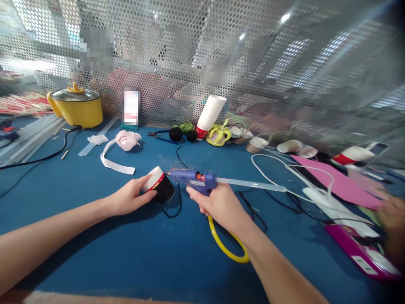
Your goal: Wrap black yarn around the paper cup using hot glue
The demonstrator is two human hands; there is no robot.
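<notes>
My left hand [133, 196] is closed around a paper cup [155, 179] that lies tilted just above the blue table. Black yarn [166, 190] covers the cup's one end, while a red band and a white part show at the other. In my right hand [218, 202] is a blue glue gun [193, 178], its nozzle right at the cup's edge, touching or nearly so. From the gun's back sticks a long clear glue stick [253, 183]. A loose black strand curls on the table below the cup. Under my right wrist shows a yellow curved handle [228, 249].
A yellow electric pot [79, 109] and clear glue sticks [38, 135] stand at left. A pink fabric rose [126, 140], pliers [163, 136] and stacked paper cups [210, 114] line the back. At right are pink sheets [338, 179], a magenta power strip [360, 253] and another person's hand [394, 219].
</notes>
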